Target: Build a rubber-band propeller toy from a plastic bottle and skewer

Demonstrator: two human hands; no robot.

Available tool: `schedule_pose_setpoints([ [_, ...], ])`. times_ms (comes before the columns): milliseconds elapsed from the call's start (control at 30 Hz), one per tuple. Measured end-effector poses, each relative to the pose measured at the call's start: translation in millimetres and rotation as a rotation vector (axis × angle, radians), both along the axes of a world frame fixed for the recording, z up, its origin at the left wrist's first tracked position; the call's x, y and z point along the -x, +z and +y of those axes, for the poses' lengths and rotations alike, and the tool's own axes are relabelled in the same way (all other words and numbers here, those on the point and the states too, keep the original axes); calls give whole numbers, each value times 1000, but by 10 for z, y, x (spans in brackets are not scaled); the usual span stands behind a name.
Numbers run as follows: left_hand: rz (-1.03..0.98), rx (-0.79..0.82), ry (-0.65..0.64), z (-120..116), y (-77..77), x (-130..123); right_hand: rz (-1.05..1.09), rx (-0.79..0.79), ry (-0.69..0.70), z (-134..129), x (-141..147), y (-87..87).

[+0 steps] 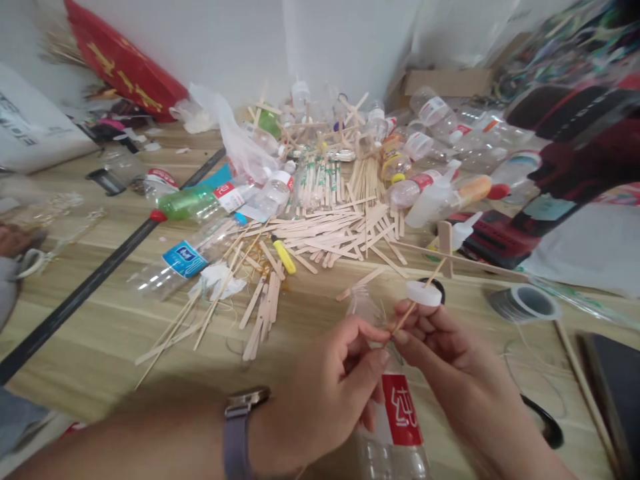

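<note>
My left hand (335, 387) and my right hand (447, 353) meet in front of me, both pinching the lower part of a thin wooden skewer (403, 317). The skewer runs through a white bottle cap (419, 294) just above my right fingers. At its upper end sit crossed craft sticks (445, 248), one short and upright, another long and reaching right. Beneath my hands lies a clear plastic bottle (401, 410) with a red and white label, partly hidden by my left hand. A watch (239, 427) with a purple strap is on my left wrist.
Loose craft sticks (325, 233) are heaped mid-table, with many plastic bottles (433, 110) behind. A red cordless drill (545, 180) stands right, near a spool (525, 303). A dark bar (90, 287) crosses the left side. Another person's hand (14, 240) shows at the left edge.
</note>
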State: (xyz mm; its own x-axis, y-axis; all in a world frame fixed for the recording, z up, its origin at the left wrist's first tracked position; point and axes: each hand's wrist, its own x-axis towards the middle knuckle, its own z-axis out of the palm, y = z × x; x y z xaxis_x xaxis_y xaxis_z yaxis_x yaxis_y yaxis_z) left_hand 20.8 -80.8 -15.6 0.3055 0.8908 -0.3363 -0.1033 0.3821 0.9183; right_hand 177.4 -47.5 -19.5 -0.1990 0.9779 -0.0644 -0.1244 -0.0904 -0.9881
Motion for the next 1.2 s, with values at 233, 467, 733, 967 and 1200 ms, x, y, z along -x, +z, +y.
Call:
schedule_pose_setpoints([
  [233, 4, -43, 25, 55, 43, 17, 9, 3, -67, -10, -25, -70],
  [467, -13, -64, 35, 41, 6, 25, 33, 2, -85, -24, -11, -80],
  [733, 19, -12, 57, 51, -4, 25, 67, -3, -75, -31, 43, -76],
  [967, 56, -9, 51, 51, 24, 34, 81, 2, -50, -38, 50, -58],
  [1200, 54, 16, 65, 34, 23, 25, 69, 3, -48, -29, 69, -25],
])
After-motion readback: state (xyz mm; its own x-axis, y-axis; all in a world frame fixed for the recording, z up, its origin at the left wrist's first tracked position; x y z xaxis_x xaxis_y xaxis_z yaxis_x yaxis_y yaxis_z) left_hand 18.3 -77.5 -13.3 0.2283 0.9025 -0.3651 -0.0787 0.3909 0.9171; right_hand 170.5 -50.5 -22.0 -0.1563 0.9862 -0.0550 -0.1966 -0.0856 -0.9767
